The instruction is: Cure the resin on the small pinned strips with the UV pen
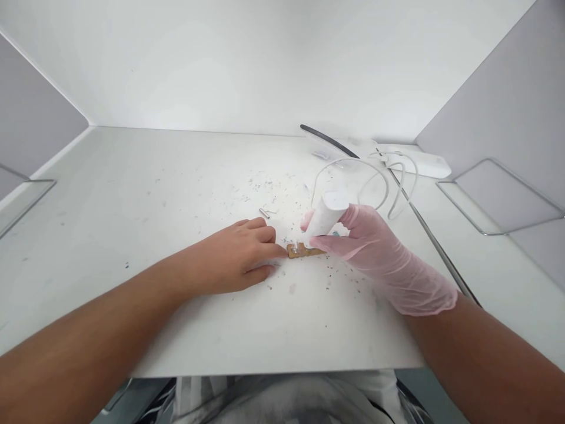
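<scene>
My right hand, in a thin pink glove, grips a white cylinder-shaped object. It is tilted, and its lower end is close above a flat, narrow brown-gold piece on the table. Whether the two touch I cannot tell. Something clear and shiny shows on the piece near its left end. My bare left hand lies on the table with the index fingertip at that left end. Its thumb is apart from the index finger, the other fingers are loosely bent, and nothing is held. A small silver metal cylinder lies beyond it.
Dark crumbs and flakes are scattered over the white table. Toward the back right are a clear container, a dark curved strip, a white cable and a white power strip. Wire frames stand at both sides.
</scene>
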`<action>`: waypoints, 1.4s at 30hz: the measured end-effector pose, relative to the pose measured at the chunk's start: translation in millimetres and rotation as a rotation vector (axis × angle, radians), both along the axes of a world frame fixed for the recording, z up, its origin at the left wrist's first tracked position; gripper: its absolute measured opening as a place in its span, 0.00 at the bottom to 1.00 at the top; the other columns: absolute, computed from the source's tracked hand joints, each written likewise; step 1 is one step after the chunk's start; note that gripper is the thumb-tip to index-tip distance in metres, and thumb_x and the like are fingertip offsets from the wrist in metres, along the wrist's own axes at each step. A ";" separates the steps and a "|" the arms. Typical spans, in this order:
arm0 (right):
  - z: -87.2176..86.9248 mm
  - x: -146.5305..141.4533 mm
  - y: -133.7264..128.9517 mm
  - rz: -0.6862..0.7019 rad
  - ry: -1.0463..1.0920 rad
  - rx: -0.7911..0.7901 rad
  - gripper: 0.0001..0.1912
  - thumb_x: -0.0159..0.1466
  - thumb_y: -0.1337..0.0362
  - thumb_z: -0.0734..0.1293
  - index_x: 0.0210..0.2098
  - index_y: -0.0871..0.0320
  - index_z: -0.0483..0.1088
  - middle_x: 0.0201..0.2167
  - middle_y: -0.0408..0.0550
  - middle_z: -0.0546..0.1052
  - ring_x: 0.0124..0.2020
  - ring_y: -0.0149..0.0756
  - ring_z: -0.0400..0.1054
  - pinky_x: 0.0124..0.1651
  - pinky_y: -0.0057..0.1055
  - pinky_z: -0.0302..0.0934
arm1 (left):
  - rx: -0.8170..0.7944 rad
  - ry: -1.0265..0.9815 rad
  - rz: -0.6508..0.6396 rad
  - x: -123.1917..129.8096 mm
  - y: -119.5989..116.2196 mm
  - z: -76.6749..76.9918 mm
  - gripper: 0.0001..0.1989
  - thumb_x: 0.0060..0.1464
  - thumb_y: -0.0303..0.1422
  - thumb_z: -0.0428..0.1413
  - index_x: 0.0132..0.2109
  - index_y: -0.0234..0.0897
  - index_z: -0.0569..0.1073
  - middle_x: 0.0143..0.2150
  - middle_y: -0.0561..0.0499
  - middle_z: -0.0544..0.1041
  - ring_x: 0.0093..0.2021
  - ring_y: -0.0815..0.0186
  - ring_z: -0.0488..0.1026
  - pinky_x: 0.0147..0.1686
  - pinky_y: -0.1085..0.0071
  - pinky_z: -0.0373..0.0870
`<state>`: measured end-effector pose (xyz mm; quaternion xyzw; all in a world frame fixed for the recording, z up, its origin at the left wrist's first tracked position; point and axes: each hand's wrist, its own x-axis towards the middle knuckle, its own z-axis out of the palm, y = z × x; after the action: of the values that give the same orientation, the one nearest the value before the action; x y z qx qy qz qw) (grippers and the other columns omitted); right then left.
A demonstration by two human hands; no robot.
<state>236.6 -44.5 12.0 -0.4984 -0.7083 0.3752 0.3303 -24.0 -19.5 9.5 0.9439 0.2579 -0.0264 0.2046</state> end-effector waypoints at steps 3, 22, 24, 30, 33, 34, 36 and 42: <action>-0.6 -0.3 0.4 -0.005 -0.004 0.001 0.06 0.59 0.61 0.73 0.36 0.53 0.76 0.34 0.44 0.82 0.35 0.39 0.75 0.35 0.35 0.67 | 0.009 -0.009 -0.008 1.0 -0.5 -0.7 0.18 0.70 0.34 0.50 0.57 0.42 0.80 0.41 0.46 0.76 0.46 0.56 0.69 0.50 0.58 0.66; 0.3 0.2 -1.1 0.034 0.034 -0.016 0.03 0.62 0.66 0.73 0.37 0.52 0.77 0.31 0.37 0.79 0.31 0.31 0.74 0.35 0.32 0.67 | 0.011 0.069 0.024 8.2 -3.4 -3.6 0.24 0.70 0.41 0.52 0.70 0.52 0.72 0.45 0.46 0.73 0.47 0.54 0.66 0.52 0.55 0.65; -0.2 0.4 -1.4 0.029 0.039 -0.011 0.03 0.62 0.66 0.73 0.36 0.52 0.77 0.31 0.38 0.79 0.31 0.32 0.74 0.35 0.32 0.67 | 0.007 0.070 0.033 9.0 -4.0 -3.6 0.24 0.70 0.41 0.53 0.70 0.54 0.71 0.44 0.46 0.73 0.47 0.54 0.66 0.51 0.55 0.65; 0.5 1.1 -2.2 0.024 0.038 -0.050 0.04 0.62 0.65 0.73 0.38 0.52 0.77 0.30 0.37 0.79 0.30 0.32 0.73 0.33 0.32 0.66 | -0.015 0.033 0.059 6.6 -0.9 -5.1 0.23 0.69 0.40 0.53 0.68 0.49 0.75 0.44 0.45 0.74 0.48 0.55 0.68 0.51 0.55 0.67; 0.8 1.4 -1.0 0.018 0.038 -0.064 0.03 0.62 0.64 0.73 0.37 0.52 0.77 0.31 0.38 0.79 0.30 0.31 0.72 0.32 0.31 0.66 | -0.023 -0.015 0.082 1.9 4.7 -6.3 0.20 0.69 0.37 0.53 0.62 0.43 0.79 0.43 0.44 0.75 0.48 0.55 0.70 0.49 0.58 0.69; 0.9 1.4 -0.5 0.018 0.042 -0.060 0.03 0.62 0.65 0.73 0.36 0.53 0.77 0.31 0.38 0.79 0.30 0.31 0.72 0.32 0.31 0.66 | -0.023 -0.038 0.085 0.1 6.7 -6.7 0.18 0.69 0.36 0.52 0.59 0.41 0.81 0.42 0.44 0.76 0.47 0.56 0.71 0.47 0.59 0.69; 1.3 1.1 0.2 0.022 0.057 -0.053 0.03 0.61 0.65 0.73 0.35 0.53 0.77 0.31 0.39 0.80 0.30 0.32 0.73 0.33 0.31 0.67 | -0.022 -0.101 0.087 -3.6 10.5 -7.7 0.16 0.68 0.35 0.51 0.53 0.39 0.82 0.40 0.45 0.76 0.45 0.58 0.72 0.44 0.61 0.70; 2.9 0.3 -0.4 0.024 0.054 -0.091 0.03 0.60 0.64 0.73 0.35 0.53 0.76 0.31 0.40 0.81 0.32 0.35 0.77 0.36 0.33 0.71 | 0.039 -0.268 0.134 -12.9 17.7 -7.8 0.15 0.68 0.33 0.50 0.41 0.37 0.81 0.31 0.49 0.75 0.38 0.64 0.71 0.35 0.69 0.69</action>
<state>236.9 -44.9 14.9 -0.4940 -0.6874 0.4242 0.3216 -36.9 -1.8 1.8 0.9234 0.2914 0.1183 0.2200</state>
